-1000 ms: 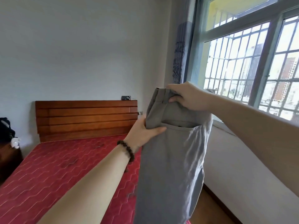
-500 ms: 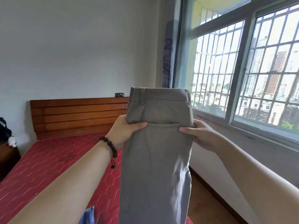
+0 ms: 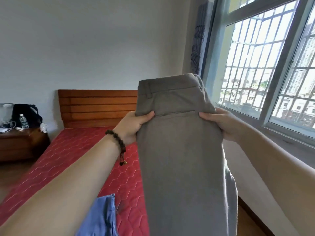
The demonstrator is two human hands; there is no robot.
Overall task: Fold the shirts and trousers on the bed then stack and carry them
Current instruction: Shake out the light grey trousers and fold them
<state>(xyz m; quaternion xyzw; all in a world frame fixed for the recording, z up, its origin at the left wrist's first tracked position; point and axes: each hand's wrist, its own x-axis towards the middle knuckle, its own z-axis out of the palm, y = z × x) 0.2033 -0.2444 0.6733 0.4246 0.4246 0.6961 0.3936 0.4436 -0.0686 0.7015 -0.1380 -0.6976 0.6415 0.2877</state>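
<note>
Grey trousers hang upright in the air in front of me, waistband at the top, legs dropping out of view below. My left hand, with a bead bracelet on its wrist, pinches the left edge just below the waistband. My right hand grips the right edge at the same height, thumb on the front near the back pocket. A blue garment lies on the red mattress at the bottom, partly hidden by my left forearm.
A wooden headboard stands against the back wall. At the left a wooden nightstand carries a water bottle and a black bag. A barred window fills the right wall; wood floor runs beside the bed.
My right hand dropped from the waistband top to the trousers' right edge, so both hands now spread them flat. The view swung left, showing the nightstand and the blue garment.
</note>
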